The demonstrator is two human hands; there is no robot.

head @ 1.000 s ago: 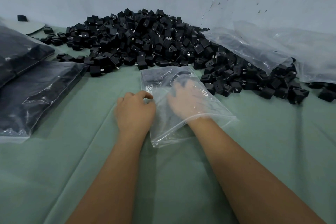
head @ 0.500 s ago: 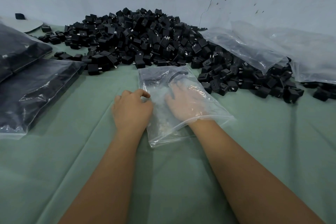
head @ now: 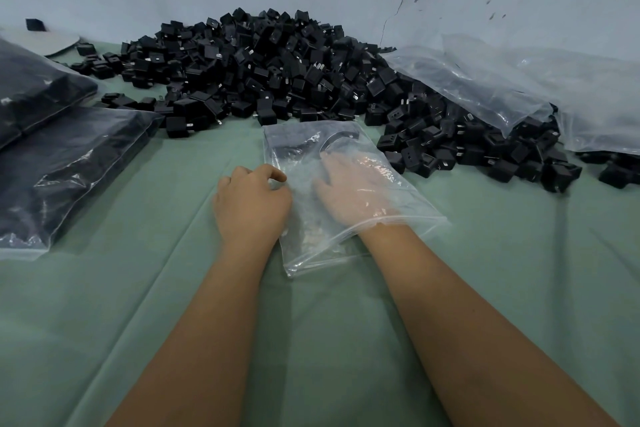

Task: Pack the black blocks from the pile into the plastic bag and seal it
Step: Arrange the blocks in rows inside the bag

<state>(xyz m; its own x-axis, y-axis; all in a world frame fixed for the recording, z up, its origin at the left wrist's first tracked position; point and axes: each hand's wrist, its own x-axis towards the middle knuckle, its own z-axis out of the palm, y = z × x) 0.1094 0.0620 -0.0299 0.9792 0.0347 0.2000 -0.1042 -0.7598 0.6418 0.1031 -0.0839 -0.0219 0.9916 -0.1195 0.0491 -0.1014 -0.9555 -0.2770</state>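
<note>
Surface [head: 138, 305] covered in creased green cloth. On it: pile of black blocks [head: 277, 80] at back, clear plastic bag [head: 304, 246] lying flat at centre, 2 filled bags [head: 62, 163] left, crumpled clear bags [head: 485, 90] right.

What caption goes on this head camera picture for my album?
Right hand inside clear plastic bag, left hand gripping its edge, beside black blocks pile.

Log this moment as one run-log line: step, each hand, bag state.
step: opening clear plastic bag | left hand: pinching bag edge | right hand: inside bag, fingers spread | bag: unsealed | pile of black blocks: beyond bag
</note>
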